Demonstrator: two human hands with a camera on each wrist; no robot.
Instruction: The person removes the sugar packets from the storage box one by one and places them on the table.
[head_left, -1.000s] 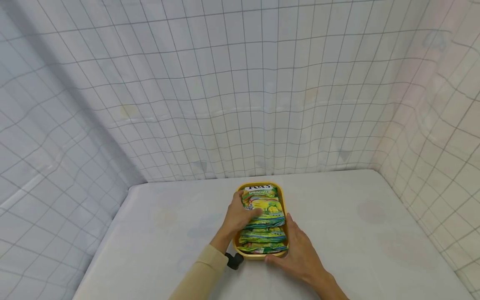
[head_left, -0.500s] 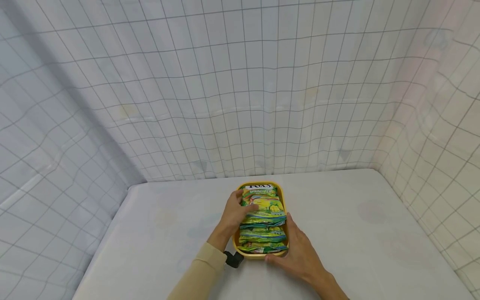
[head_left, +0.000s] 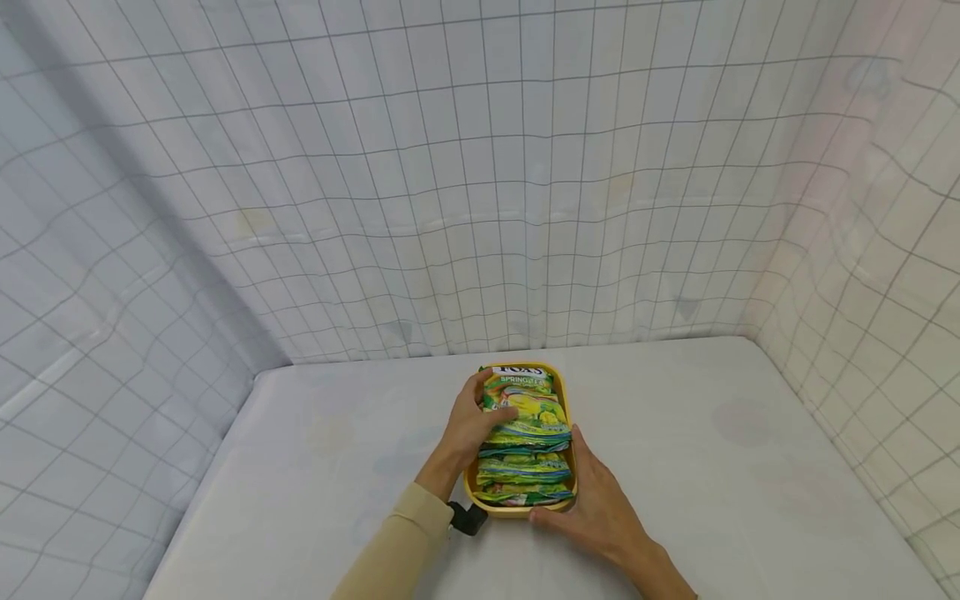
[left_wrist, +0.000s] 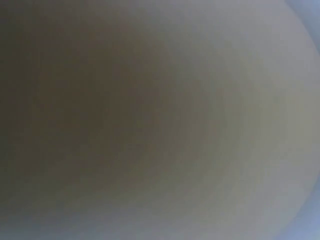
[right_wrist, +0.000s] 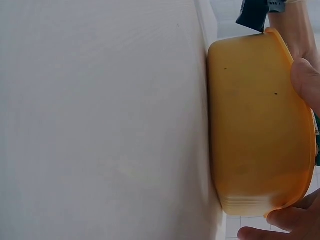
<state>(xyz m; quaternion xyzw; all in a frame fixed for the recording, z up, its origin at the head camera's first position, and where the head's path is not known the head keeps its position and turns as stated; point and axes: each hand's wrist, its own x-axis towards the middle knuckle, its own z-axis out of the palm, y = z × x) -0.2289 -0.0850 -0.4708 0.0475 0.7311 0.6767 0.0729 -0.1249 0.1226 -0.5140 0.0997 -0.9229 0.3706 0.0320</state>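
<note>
Head view: left hand [head_left: 465, 423] pinches packets [head_left: 534, 423]; right hand [head_left: 602, 507], thumb spread, holds yellow tub [head_left: 517, 512].

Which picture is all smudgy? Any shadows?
Left wrist view: nearly all brown blur, nothing recognisable; right wrist view: rounded yellow-orange plastic tub fairly sharp, soft shadow beside it on the flat white tabletop; head view: shiny green-and-yellow packets soft in fine detail.

This looks like a screened-off booth [head_left: 112, 250]: grid-patterned sheets [head_left: 525, 183] hang round three sides of a white-covered table [head_left: 675, 467].
</note>
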